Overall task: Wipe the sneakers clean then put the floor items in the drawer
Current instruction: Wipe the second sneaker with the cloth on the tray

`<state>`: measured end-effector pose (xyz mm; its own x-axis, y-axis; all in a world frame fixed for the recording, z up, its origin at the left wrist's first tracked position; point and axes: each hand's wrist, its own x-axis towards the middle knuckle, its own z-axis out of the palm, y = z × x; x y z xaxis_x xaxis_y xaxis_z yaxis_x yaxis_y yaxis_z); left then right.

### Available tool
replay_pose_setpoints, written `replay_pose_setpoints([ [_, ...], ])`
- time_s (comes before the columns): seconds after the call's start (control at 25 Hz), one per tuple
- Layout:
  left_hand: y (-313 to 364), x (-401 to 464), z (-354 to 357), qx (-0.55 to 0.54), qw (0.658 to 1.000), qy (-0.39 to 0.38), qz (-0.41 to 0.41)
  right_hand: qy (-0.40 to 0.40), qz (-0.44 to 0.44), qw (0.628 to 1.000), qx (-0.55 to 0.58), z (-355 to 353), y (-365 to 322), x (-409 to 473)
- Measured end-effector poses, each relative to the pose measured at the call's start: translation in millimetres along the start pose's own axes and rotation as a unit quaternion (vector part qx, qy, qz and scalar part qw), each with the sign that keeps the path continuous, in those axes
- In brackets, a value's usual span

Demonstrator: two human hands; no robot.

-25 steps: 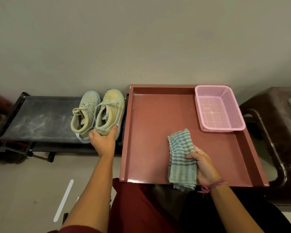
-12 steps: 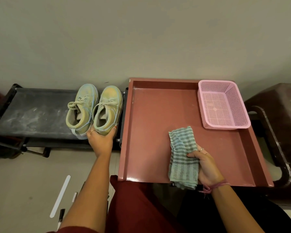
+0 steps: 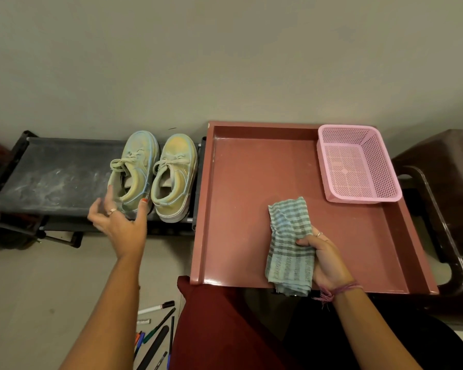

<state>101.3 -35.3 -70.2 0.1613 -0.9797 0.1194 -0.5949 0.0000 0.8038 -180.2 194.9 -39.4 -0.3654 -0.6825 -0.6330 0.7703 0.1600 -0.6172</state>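
Note:
Two dusty pale green sneakers stand side by side on a low black rack (image 3: 51, 177), the left sneaker (image 3: 134, 169) beside the right sneaker (image 3: 175, 177). My left hand (image 3: 119, 222) hovers spread at the heel of the left sneaker, thumb tip by its heel, holding nothing. My right hand (image 3: 324, 260) grips a green striped cloth (image 3: 289, 247) over the open reddish drawer (image 3: 246, 182). Pens and markers (image 3: 155, 332) lie on the floor by my knee.
A pink mesh basket (image 3: 358, 166) sits in the drawer's far right corner. A dark brown plastic stool (image 3: 449, 204) stands right of the drawer. A plain wall runs behind everything. My dark red clothing (image 3: 219, 329) covers my lap.
My left hand has let go of the right sneaker's heel and shifted left, fingers spread at the left sneaker's heel. The view tilted down, bringing the floor pens into sight.

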Motion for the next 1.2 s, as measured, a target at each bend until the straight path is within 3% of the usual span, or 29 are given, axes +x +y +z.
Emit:
replay_pose_setpoints([
  [0.16, -1, 19, -8, 0.051, 0.994, -0.100, 0.013, 0.003, -0.004, 1.000, 0.004, 0, 1, 2],
  [0.56, 12, 20, -13, 0.020, 0.999, -0.021, -0.021, -0.004, -0.002, 1.000, -0.002, -2, -1, -3],
  [0.8, 40, 25, -41, -0.005, 1.000, 0.016, 0.010, 0.002, -0.004, 1.000, -0.002, -4, -6, -11],
  [1.2, 126, -33, -76, -0.058, 0.993, -0.076, 0.076, 0.004, -0.022, 1.000, 0.005, -10, -16, -39],
])
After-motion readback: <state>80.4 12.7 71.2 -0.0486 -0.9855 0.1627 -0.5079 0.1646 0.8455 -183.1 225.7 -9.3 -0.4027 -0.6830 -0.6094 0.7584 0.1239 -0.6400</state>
